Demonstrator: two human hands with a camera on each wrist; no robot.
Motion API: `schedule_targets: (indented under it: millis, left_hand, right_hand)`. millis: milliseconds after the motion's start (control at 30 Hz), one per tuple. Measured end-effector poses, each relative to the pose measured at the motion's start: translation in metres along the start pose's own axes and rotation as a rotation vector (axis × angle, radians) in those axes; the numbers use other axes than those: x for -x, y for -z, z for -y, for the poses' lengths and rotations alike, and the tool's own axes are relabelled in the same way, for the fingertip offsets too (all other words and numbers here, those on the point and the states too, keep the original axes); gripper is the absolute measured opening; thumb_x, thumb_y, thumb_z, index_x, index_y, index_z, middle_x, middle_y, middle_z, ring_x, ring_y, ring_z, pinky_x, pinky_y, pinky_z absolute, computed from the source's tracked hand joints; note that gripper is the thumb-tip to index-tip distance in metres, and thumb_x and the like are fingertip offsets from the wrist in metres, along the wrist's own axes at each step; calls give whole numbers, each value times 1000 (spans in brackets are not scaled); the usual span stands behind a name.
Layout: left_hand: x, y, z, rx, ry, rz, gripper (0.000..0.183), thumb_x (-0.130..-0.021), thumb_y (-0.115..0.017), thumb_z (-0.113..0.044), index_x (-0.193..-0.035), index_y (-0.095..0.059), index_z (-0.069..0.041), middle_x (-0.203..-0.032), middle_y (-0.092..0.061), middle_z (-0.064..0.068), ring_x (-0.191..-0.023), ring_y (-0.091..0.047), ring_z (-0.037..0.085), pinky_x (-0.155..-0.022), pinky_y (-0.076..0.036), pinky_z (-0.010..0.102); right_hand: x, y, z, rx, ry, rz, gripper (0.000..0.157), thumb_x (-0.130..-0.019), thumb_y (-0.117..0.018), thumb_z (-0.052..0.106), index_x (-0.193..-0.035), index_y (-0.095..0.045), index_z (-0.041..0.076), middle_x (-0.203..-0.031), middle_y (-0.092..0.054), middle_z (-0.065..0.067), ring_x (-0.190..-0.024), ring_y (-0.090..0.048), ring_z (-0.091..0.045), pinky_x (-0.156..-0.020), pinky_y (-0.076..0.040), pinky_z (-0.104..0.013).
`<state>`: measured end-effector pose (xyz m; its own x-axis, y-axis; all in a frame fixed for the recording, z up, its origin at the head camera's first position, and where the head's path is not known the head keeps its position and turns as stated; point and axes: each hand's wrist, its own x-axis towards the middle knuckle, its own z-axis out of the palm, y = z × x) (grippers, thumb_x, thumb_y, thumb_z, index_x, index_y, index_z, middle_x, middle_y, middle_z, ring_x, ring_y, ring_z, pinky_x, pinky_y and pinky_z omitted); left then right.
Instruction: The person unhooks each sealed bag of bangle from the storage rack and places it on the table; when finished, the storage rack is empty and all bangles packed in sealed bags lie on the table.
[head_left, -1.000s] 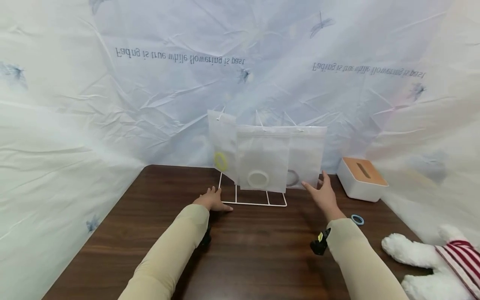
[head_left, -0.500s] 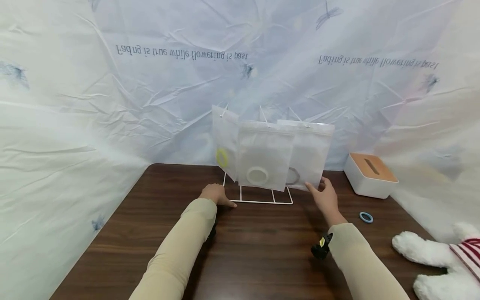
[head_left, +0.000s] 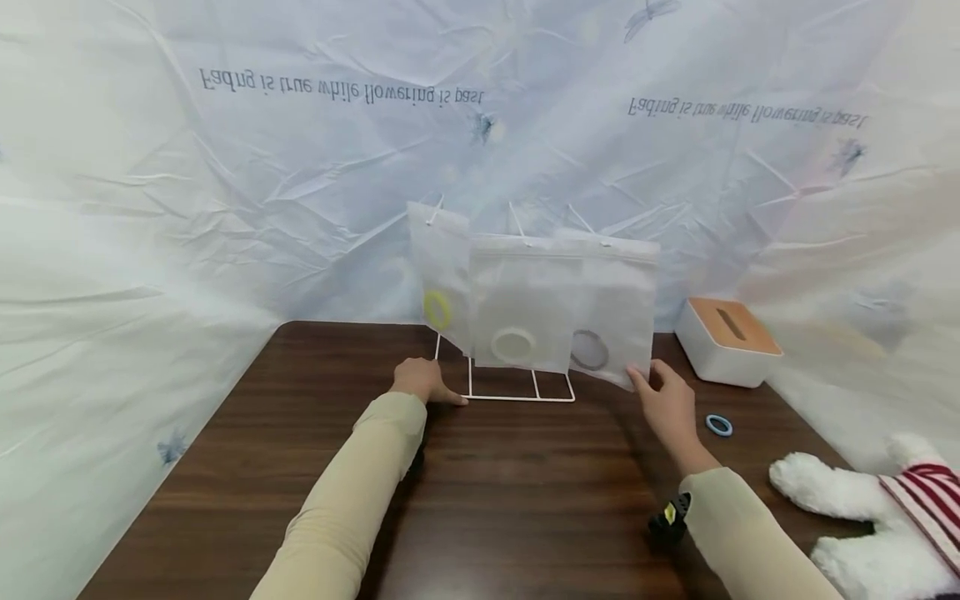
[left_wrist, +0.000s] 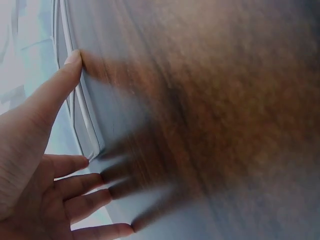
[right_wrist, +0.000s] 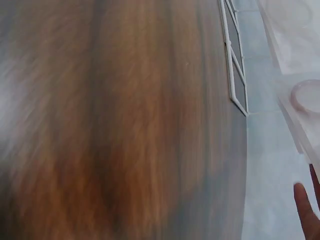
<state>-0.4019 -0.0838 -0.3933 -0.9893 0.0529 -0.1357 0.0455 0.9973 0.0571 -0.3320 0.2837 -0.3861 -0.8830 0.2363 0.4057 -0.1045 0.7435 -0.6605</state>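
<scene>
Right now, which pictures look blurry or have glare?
Head view: mostly crisp, faint sheen on the table; left wrist: blurred grain, dark finger-shaped shadows or reflections by the left hand; right wrist: smeared grain, pale glare at the left edge.

A curtained-off booth, its room type beyond unclear: printed cloth (head_left: 360,167) hangs left, far and right around a wooden table (head_left: 525,500). A tissue box (head_left: 720,364) far right and plush toy (head_left: 903,525) near right look homely.

Creased pale printed sheeting (head_left: 337,175), dark wood-grain table (head_left: 525,492)
</scene>
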Motion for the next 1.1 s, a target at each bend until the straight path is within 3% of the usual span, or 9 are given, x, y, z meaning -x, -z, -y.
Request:
schedule_targets:
  millis: [167,300,433,600,700,733,867,933,1100]
  left_hand:
    - [-1,2,-1,5,-11,-2,76,-70,-68,-80,-100,-73,-11,-93,-67,7,-86,-63,27,-69,-54,36]
    - [-4,8,0,-4,-20,18,74,-75,-66,-78,-105,-74,-12,-102,-68,8,-89,-63,27,-72,-54,37]
    - [-6,13,3,-3,-24,68,69,-80,-67,-72,-113,-73,-11,-113,-67,10,-95,-63,28,-76,-54,38]
    - [-18,6,10,-13,-37,88,71,-74,-70,-75,-107,-74,-12,-113,-68,9,-97,-63,29,-77,-54,38]
    - [-18,6,10,-6,-48,85,67,-75,-70,-74,-102,-74,-12,-108,-68,8,-93,-64,27,-76,-54,38]
    - [-10,12,7,-1,-39,95,61,-78,-72,-69,-100,-73,-12,-105,-68,8,-91,-64,26,-76,-54,37]
    - [-11,11,8,4,-46,84,56,-78,-72,-67,-93,-72,-13,-90,-65,5,-80,-61,23,-69,-52,36]
    - [-11,11,8,2,-50,77,55,-78,-72,-68,-90,-72,-14,-85,-63,4,-76,-59,22,-67,-51,36]
    - [-9,10,8,-3,-63,69,56,-77,-71,-69,-85,-70,-14,-80,-62,4,-74,-59,22,-65,-49,36]
  right_hand:
    - [8,11,2,35,12,-23,38,-103,-53,42,-88,-58,7,-82,-66,-13,-69,-63,-25,-56,-44,-31]
    - [12,17,5,47,21,-85,38,-105,-49,39,-85,-54,7,-70,-53,-10,-64,-49,-24,-57,-37,-34]
    - [17,20,6,25,40,-153,36,-106,-46,37,-96,-59,5,-71,-53,-12,-69,-53,-29,-61,-38,-39]
    - [28,25,6,-30,63,-230,41,-107,-45,34,-123,-64,2,-106,-68,-25,-98,-63,-42,-82,-46,-54]
    - [35,29,8,-56,91,-286,39,-106,-49,31,-124,-66,0,-118,-66,-25,-108,-61,-43,-89,-44,-57]
    - [37,31,9,-60,105,-304,37,-106,-50,29,-122,-66,0,-117,-66,-25,-108,-62,-42,-88,-45,-56]
    - [43,36,13,-35,165,-353,29,-105,-53,24,-114,-69,1,-107,-70,-21,-93,-64,-33,-79,-45,-44]
    - [46,39,15,-21,193,-369,26,-104,-54,22,-111,-70,2,-102,-72,-19,-83,-63,-18,-74,-45,-35]
    - [54,47,20,-2,260,-400,18,-102,-57,16,-101,-69,2,-87,-71,-17,-67,-40,13,-64,-37,-21]
